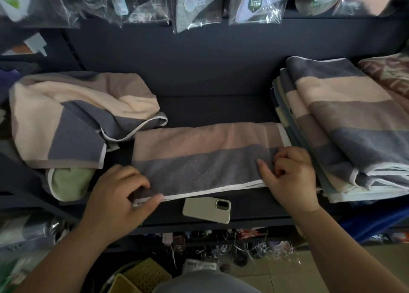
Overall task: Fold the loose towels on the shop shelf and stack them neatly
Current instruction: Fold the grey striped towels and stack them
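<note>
On the shelf (pixel 221 109), dead centre, lay the towel (pixel 199 157); left hand (pixel 119 193) pinched its hem at seven o'clock, right hand (pixel 290 177) apparently gripped the three o'clock end. Dragging it could have swept the phone (pixel 207 209) off.

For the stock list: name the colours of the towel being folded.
The towel has grey and pinkish-tan bands with white edge trim; head view.

L hand (pixel 120 195), R hand (pixel 292 180) pinching.
</note>
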Demonstrator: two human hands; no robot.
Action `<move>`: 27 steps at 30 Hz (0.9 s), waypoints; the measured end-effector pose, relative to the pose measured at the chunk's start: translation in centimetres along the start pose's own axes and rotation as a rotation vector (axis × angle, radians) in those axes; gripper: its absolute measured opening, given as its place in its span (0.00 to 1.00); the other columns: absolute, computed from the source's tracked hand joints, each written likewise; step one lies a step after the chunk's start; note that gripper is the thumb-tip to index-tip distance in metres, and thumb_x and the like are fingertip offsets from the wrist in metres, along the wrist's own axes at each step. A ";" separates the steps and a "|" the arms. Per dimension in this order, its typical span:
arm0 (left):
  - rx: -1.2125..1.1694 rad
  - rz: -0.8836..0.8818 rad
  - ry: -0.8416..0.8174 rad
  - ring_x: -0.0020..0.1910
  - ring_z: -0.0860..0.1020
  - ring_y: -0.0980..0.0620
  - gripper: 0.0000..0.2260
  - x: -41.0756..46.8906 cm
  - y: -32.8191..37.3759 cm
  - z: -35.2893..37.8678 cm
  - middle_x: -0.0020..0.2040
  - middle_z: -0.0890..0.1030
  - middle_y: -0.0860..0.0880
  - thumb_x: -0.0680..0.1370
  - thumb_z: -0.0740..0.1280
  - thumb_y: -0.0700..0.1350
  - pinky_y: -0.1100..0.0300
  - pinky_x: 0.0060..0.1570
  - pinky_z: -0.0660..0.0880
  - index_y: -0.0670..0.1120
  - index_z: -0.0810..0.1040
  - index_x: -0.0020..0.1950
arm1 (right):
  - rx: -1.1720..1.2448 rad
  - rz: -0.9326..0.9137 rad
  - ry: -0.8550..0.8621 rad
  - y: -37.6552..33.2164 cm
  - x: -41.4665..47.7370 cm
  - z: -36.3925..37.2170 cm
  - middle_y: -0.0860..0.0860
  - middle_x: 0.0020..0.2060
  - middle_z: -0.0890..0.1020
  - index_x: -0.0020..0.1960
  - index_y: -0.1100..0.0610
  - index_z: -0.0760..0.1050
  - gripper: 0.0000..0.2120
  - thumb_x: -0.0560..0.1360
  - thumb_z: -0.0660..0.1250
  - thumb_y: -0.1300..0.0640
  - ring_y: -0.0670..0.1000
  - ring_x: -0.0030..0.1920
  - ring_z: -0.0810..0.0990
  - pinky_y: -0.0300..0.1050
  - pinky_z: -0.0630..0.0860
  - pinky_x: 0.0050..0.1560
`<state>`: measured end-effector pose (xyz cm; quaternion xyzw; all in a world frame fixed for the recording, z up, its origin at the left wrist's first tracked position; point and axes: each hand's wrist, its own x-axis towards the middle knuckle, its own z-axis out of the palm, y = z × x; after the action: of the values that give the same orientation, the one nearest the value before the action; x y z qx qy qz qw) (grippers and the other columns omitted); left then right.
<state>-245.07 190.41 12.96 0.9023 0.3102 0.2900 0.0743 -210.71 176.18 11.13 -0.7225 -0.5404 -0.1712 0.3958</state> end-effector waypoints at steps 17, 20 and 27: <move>0.295 -0.299 -0.518 0.81 0.37 0.52 0.46 7.3 0.6 3.7 0.83 0.37 0.52 0.69 0.34 0.75 0.47 0.79 0.37 0.54 0.39 0.83 | -0.281 0.005 -0.921 -7.0 7.1 5.8 0.49 0.83 0.44 0.82 0.40 0.42 0.38 0.77 0.42 0.25 0.58 0.81 0.38 0.62 0.38 0.79; 0.269 -0.355 -0.525 0.81 0.34 0.53 0.48 7.2 0.2 3.5 0.82 0.33 0.54 0.68 0.36 0.78 0.46 0.80 0.40 0.55 0.37 0.82 | -0.308 0.057 -0.878 -5.5 6.3 4.8 0.50 0.83 0.41 0.82 0.39 0.40 0.42 0.73 0.39 0.22 0.56 0.81 0.37 0.60 0.38 0.79; 0.213 -0.381 -0.471 0.81 0.36 0.53 0.49 7.2 0.1 3.7 0.82 0.34 0.54 0.68 0.38 0.78 0.47 0.80 0.42 0.53 0.39 0.83 | -0.386 0.303 -0.856 -1.6 7.3 3.2 0.54 0.82 0.39 0.82 0.43 0.37 0.49 0.70 0.40 0.18 0.58 0.81 0.37 0.58 0.40 0.80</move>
<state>-238.30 194.83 13.36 0.8731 0.4764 0.0199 0.1021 -210.18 183.48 14.63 -0.8587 -0.5016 0.1033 0.0176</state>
